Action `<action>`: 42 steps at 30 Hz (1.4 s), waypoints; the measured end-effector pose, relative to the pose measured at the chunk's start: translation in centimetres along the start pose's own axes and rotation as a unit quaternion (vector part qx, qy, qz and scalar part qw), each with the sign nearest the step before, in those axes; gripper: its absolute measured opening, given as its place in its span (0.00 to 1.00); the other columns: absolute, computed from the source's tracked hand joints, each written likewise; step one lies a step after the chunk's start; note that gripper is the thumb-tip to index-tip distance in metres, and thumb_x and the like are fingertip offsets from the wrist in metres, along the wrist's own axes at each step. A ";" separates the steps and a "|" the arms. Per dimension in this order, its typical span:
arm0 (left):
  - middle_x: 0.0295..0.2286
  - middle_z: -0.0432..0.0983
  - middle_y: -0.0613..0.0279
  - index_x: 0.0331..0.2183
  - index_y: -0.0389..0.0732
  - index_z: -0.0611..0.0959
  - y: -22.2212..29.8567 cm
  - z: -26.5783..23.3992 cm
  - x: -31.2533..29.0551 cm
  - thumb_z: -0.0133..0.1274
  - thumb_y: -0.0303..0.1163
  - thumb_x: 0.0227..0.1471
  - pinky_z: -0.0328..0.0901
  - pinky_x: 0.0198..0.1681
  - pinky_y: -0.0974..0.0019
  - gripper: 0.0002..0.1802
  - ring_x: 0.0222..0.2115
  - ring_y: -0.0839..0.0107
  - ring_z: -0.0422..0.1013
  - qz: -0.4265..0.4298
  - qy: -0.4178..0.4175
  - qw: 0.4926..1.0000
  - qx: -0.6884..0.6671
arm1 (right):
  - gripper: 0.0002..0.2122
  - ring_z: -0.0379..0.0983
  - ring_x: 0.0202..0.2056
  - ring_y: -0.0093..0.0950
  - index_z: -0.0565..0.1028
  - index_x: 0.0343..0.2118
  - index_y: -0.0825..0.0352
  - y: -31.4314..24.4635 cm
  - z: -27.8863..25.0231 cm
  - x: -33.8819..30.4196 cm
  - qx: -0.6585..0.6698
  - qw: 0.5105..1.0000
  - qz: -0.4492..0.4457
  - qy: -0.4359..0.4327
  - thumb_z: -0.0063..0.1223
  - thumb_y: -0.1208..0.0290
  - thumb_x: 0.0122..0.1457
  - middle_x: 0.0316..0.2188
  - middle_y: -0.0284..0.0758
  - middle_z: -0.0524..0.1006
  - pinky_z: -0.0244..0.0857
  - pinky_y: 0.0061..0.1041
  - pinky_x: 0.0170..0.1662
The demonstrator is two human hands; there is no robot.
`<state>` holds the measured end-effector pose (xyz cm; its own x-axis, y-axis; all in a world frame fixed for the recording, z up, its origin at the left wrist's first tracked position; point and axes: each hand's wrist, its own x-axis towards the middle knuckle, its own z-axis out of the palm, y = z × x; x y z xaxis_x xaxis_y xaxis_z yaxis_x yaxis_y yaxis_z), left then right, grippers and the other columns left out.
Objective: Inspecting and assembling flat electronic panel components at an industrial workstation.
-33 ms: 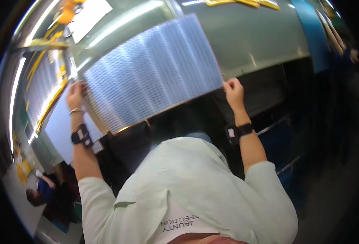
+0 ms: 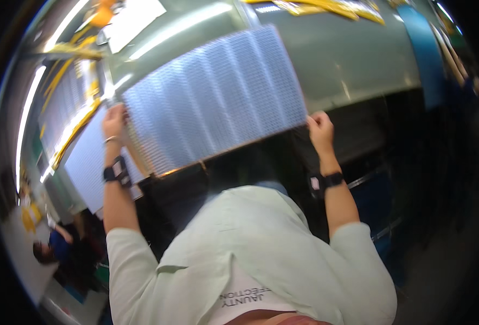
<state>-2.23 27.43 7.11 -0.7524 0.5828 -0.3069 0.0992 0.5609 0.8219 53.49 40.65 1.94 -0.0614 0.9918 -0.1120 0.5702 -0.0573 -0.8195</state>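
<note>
A large rectangular sheet (image 2: 215, 97), silvery blue with a fine grid of small repeating marks, lies tilted over the greenish work table. Its edge is thin and brownish. At the sheet's left edge, my left hand (image 2: 113, 122) is closed with the fingers pinched; a bracelet and a black wrist strap sit below it. My right hand (image 2: 320, 130) pinches the sheet's near right corner between thumb and fingers, with another black strap on that wrist. The fingertips of my left hand are partly blurred.
Another pale patterned sheet (image 2: 93, 168) stands lower left, beside a yellow-edged rack (image 2: 76, 132). Yellow strips (image 2: 326, 8) and a white paper (image 2: 136, 21) lie on the table (image 2: 358, 59). A blue panel (image 2: 421, 54) is at right. Another person (image 2: 60, 244) is at far left.
The whole view has shifted slightly, so the table, sheet and both hands appear a little farther right and lower. Both hands keep the same grip on the sheet.
</note>
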 end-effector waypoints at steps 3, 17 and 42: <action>0.20 0.74 0.62 0.29 0.37 0.78 -7.0 1.1 3.3 0.54 0.36 0.45 0.66 0.25 0.70 0.12 0.21 0.73 0.71 0.014 -0.016 0.996 0.082 | 0.08 0.61 0.19 0.19 0.66 0.20 0.68 -0.1 -0.4 0.1 0.042 0.998 0.018 -0.036 0.52 0.75 0.50 0.14 0.30 0.66 0.58 0.21 0.24; 0.37 0.73 0.48 0.52 0.57 0.66 -0.5 3.2 0.6 0.53 0.35 0.45 0.64 0.42 0.56 0.29 0.37 0.51 0.70 0.018 0.093 0.960 0.265 | 0.08 0.60 0.20 0.14 0.63 0.22 0.67 0.0 -0.5 -0.1 0.065 0.993 0.041 -0.086 0.48 0.77 0.55 0.18 0.25 0.62 0.58 0.14 0.25; 0.59 0.45 0.65 0.56 0.43 0.57 -3.8 6.3 0.3 0.36 0.47 0.55 0.35 0.58 0.43 0.31 0.61 0.63 0.37 0.203 0.148 0.844 0.474 | 0.22 0.48 0.58 0.40 0.64 0.52 0.64 -11.2 8.5 16.2 -0.426 0.832 -0.354 -0.011 0.44 0.61 0.55 0.56 0.32 0.59 0.46 0.45 0.57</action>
<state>1.25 29.20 0.91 -0.6472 0.7463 0.1555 0.7587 0.6505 0.0354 39.13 56.38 4.50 -0.6391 0.7396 0.2111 0.7580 0.6521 0.0104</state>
